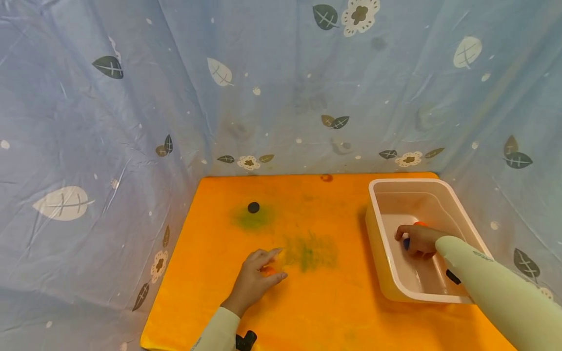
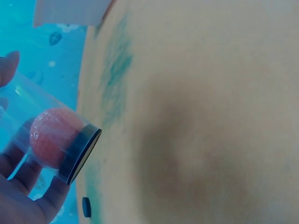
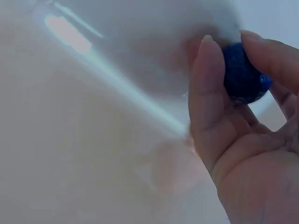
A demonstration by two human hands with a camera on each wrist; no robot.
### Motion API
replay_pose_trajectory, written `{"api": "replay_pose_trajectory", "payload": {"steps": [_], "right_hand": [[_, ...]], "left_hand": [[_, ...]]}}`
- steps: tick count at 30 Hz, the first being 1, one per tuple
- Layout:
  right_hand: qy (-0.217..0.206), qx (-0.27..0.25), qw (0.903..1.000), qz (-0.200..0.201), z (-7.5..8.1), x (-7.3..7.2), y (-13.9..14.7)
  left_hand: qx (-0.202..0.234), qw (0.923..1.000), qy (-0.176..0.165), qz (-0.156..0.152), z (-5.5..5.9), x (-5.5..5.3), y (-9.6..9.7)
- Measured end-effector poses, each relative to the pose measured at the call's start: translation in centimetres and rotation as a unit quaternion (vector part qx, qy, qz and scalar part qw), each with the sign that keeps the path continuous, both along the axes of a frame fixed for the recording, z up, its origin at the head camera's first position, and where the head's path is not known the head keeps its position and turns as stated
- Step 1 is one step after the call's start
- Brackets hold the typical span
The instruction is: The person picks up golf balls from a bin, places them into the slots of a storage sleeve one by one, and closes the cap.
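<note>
In my left hand (image 1: pixel 254 278) I grip a clear plastic tube (image 2: pixel 23 105) whose dark end cap (image 2: pixel 80 154) shows in the left wrist view. An orange ball (image 2: pixel 53 135) lies inside the tube against that cap. Reaching down into the pale plastic bin (image 1: pixel 381 243), my right hand (image 1: pixel 419 240) pinches a small dark blue ball (image 3: pixel 245 74) between thumb and fingers. Part of an orange thing (image 1: pixel 420 224) shows in the bin behind that hand. A black round disc, like a lid (image 1: pixel 253 207), lies on the orange tabletop (image 1: pixel 325 302).
The bin stands at the table's right side. Greenish stains (image 1: pixel 307 253) mark the tabletop. A blue curtain (image 1: pixel 281 87) with leaf and flower prints hangs behind the table and along both sides.
</note>
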State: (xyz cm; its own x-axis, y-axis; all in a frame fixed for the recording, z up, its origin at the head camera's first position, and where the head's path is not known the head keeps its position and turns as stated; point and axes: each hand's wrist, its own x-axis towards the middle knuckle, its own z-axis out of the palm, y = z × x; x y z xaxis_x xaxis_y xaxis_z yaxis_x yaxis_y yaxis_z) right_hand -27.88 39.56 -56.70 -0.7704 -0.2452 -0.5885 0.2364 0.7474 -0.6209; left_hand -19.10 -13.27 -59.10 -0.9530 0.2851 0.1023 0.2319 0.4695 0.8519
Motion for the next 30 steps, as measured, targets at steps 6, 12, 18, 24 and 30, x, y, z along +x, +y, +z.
{"api": "replay_pose_trajectory", "payload": {"steps": [6,12,18,24,30], "right_hand": [[0.01,-0.039,0.9992,-0.003,0.8,-0.5,-0.4],[0.014,-0.121,0.9923,-0.025,1.3,-1.2,-0.9],[0.033,-0.187,0.9808,-0.043,2.0,-1.7,-1.1],[0.069,-0.235,0.9676,-0.063,4.1,-1.2,-1.0],[0.126,-0.323,0.9311,-0.113,6.8,-0.9,-1.3]], "left_hand": [[-0.003,1.0,-0.004,-0.008,0.2,0.1,0.1],[-0.005,0.9999,0.0,-0.009,0.4,0.2,0.2],[-0.004,0.9999,-0.009,-0.012,0.4,0.3,0.3],[-0.001,0.9999,-0.009,-0.013,0.4,0.6,0.4],[-0.002,0.9999,-0.002,-0.016,0.6,0.7,0.6]]}}
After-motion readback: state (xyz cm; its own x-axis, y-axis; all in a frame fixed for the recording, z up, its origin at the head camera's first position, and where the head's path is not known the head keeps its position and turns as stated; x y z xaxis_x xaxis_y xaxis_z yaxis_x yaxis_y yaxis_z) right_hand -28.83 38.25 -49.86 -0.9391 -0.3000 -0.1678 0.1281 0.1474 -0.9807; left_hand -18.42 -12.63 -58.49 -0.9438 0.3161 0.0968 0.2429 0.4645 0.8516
